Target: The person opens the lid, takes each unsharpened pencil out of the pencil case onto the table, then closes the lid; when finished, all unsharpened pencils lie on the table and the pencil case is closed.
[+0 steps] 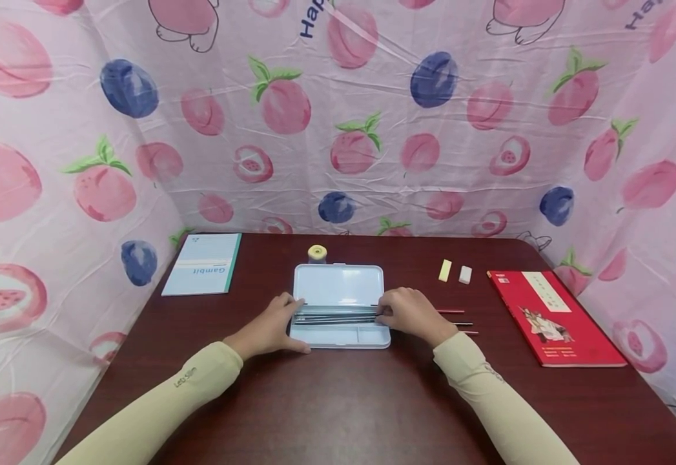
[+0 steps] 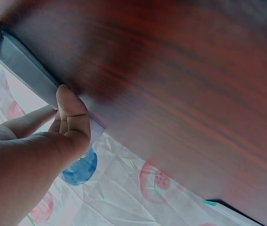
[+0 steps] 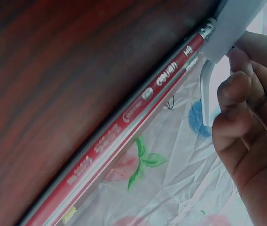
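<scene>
A light blue pencil case (image 1: pixel 372 337) lies with its lid (image 1: pixel 339 284) raised behind it. Several dark pencils (image 1: pixel 334 318) lie lengthwise in its tray. My left hand (image 1: pixel 270 325) grips the case's left end, thumb at the front corner and fingers farther back. In the left wrist view, the thumb and a fingertip press the edge of the case (image 2: pixel 25 63). Over the right end of the tray, my right hand (image 1: pixel 410 313) pinches the pencils' ends with curled fingers; its fingertips hide those ends. A red pencil (image 3: pixel 138 113) marked HB lies on the table beside the case.
More pencils (image 1: pixel 462 323) lie right of the case. Behind them are a yellow eraser (image 1: pixel 445 270) and a white eraser (image 1: pixel 465 274). A small yellow-topped jar (image 1: pixel 317 253) stands behind the lid. A Gambit notebook (image 1: pixel 201 265) lies left, a red book (image 1: pixel 558 323) right.
</scene>
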Demonstrator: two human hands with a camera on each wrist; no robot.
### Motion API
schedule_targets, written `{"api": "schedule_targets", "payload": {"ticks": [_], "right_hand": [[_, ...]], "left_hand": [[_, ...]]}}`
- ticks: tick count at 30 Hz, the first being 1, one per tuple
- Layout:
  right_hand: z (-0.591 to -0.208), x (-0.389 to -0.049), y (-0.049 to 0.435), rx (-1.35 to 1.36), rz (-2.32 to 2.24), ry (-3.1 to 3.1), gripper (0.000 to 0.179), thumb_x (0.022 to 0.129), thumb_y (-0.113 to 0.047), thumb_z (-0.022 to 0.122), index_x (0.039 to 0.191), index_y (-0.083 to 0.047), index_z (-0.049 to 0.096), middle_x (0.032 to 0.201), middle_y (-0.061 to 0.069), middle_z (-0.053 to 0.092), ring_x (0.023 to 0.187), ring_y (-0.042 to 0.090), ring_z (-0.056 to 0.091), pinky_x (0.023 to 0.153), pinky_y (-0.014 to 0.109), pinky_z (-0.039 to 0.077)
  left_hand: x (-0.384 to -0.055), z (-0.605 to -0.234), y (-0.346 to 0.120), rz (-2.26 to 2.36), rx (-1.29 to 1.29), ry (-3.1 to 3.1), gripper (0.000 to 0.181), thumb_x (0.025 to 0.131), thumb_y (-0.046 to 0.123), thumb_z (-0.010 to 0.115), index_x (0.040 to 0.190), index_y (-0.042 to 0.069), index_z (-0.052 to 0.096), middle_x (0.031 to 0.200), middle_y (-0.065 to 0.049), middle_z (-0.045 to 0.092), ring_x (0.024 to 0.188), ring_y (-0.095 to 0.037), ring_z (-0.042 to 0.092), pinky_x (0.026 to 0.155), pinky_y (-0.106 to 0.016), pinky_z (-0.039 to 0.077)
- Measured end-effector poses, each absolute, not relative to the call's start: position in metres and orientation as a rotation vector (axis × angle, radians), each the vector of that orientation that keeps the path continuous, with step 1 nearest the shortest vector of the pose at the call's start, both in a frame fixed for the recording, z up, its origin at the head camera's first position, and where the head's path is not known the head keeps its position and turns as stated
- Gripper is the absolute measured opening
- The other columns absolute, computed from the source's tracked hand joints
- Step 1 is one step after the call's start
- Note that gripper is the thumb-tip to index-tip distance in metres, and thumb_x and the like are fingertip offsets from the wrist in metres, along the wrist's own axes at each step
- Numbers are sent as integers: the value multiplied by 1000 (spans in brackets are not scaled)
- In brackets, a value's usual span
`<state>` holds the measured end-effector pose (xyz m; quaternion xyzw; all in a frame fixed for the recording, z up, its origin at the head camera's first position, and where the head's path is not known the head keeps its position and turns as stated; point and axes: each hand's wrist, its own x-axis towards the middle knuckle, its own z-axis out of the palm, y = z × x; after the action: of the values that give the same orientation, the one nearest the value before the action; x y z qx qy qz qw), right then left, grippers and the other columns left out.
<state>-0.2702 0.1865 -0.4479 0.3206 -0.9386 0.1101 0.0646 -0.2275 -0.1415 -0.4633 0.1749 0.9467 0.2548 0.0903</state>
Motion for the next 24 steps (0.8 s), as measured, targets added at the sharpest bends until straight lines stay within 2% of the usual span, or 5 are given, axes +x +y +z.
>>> {"api": "schedule_targets", "payload": {"ticks": [3,8,14,24], "right_hand": [[-446,-270,191,1001,396,-2814,9,86,-11,88,84,-14,80,73,-6,68,65,5,51,63,25,48],[-444,-269,202,997,464,-2819,7,87,-8,87,88,-11,82,83,-3,77,71,5,60,68,26,55],[-442,-267,219,937,492,-2868,8,87,-7,87,89,-12,81,82,-3,76,70,6,59,67,25,55],[-440,-258,257,889,514,-2844,11,86,-7,88,92,-12,81,86,-3,76,75,7,63,72,31,60]], "left_hand": [[-227,-464,-142,759,521,2814,107,78,49,95,162,8,45,143,-13,51,126,-25,48,108,-42,53],[-228,-465,-142,754,525,2813,107,78,50,95,163,8,44,143,-12,51,127,-25,47,108,-42,52],[-229,-466,-142,766,525,2816,108,77,50,95,162,8,44,142,-12,51,126,-25,47,107,-41,52],[-228,-467,-142,778,543,2820,108,77,50,95,162,7,45,140,-12,51,125,-24,48,106,-42,52]]}}
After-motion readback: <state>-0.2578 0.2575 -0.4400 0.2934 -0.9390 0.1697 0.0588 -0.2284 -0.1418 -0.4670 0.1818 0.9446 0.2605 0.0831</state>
